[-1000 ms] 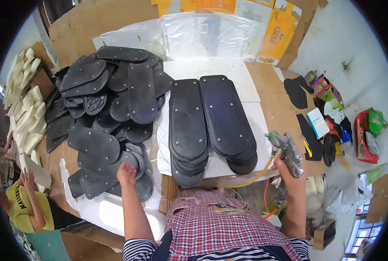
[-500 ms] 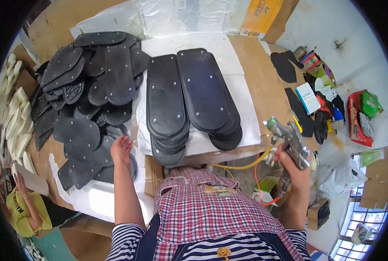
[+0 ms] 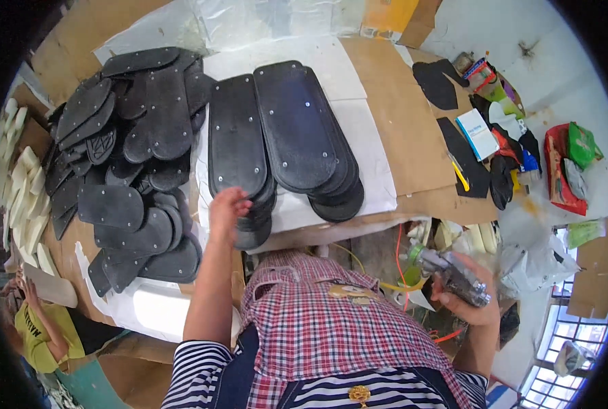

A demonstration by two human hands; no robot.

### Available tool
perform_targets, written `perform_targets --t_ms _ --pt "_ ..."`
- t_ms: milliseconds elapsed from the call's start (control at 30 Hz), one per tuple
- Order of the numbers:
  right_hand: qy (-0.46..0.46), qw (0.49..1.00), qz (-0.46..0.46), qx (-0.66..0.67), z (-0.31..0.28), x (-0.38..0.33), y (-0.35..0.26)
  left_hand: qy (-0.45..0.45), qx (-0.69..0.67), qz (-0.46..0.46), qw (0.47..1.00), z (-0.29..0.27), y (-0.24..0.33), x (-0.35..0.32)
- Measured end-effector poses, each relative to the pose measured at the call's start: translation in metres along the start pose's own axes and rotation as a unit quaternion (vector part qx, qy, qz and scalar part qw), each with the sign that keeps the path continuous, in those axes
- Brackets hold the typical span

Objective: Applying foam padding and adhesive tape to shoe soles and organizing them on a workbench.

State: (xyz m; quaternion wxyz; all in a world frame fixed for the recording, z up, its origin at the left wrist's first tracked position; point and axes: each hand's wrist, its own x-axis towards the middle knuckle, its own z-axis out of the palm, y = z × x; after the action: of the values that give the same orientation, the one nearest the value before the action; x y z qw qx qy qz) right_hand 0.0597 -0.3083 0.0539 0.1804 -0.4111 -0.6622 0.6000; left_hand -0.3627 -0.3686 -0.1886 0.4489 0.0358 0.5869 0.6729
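Note:
In front of me lie two overlapped stacks of long black sole-shaped pieces with rounded ends and small metal studs, a left stack (image 3: 238, 140) and a right stack (image 3: 297, 129). Over the near end of the left stack is my left hand (image 3: 227, 213), its fingers loosely bent and apart, with nothing seen in them; whether it touches the pieces cannot be told. My right hand (image 3: 473, 303) grips a spray gun (image 3: 454, 278) off the table's near right edge, its nozzle pointing left. A yellow hose (image 3: 391, 286) and an orange hose (image 3: 398, 249) hang beside the gun.
A loose heap of similar black pieces (image 3: 164, 112) covers the table's left side. Cream-coloured pieces (image 3: 27, 198) are piled beyond it. At right lie a white-and-blue box (image 3: 478, 135), a yellow cutter (image 3: 460, 176) and a red bag (image 3: 564, 170). A person in a yellow top (image 3: 41, 334) works at far left.
My left hand has moved right, from beside the heap to the left stack's near end. The spray gun in my right hand has come lower and nearer to me. The view has shifted slightly.

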Motion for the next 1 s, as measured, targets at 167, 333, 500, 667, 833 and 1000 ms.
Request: perform_targets --t_ms 167,333,500,667,833,1000 --pt "0.119 0.993 -0.005 0.015 -0.005 0.012 -0.01 -0.016 0.025 -0.07 0.997 0.047 -0.026 0.006" --pt "0.037 0.996 -0.036 -0.076 -0.04 0.016 0.012 0.003 0.114 -0.038 0.993 0.079 -0.021 0.021" --pt "0.06 0.997 -0.04 0.022 -0.039 0.084 0.019 0.032 0.13 -0.033 0.99 0.099 -0.013 0.026" --pt "0.043 0.992 -0.114 -0.023 -0.001 0.216 0.087 0.068 0.286 0.026 0.955 0.066 -0.045 0.056" --pt "0.029 0.996 -0.056 -0.069 0.017 0.302 0.148 0.13 0.433 0.06 0.89 0.115 -0.032 0.029" --pt "-0.064 0.993 -0.06 -0.073 0.052 0.323 0.155 0.157 0.416 0.026 0.896 0.112 -0.035 0.015"
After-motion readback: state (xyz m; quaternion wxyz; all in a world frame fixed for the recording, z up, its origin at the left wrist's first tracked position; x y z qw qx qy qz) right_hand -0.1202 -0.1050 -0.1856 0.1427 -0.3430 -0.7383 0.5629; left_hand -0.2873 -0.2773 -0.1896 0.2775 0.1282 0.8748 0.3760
